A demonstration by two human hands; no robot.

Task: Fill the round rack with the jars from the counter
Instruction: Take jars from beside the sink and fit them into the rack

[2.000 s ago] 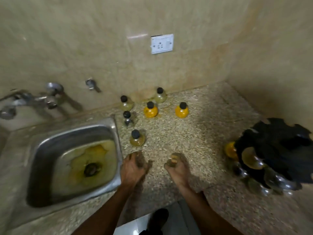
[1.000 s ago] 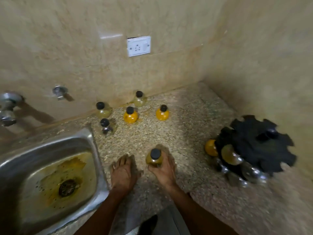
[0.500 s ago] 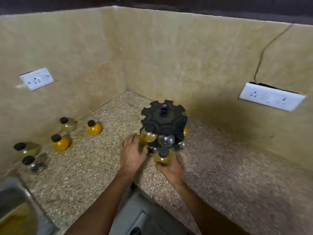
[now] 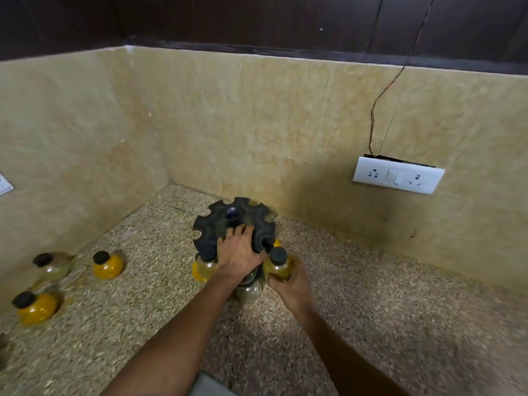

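The black round rack stands in the counter's corner, with notches around its top disc. My left hand rests on the near edge of that disc, fingers spread over it. My right hand grips a black-capped jar of yellowish liquid at the rack's right front, its cap just beside the disc's rim. A yellow jar hangs in the rack on the left, and a dark jar sits low at the front, partly hidden by my wrist.
Three more black-capped jars stand on the speckled counter at the left: an orange one, a pale one, another orange one. A white socket plate with a loose wire is on the right wall.
My left hand moved from the rack's lower jars up onto its top disc. My right hand lifted the jar higher, to the rack's right side. The view came closer.
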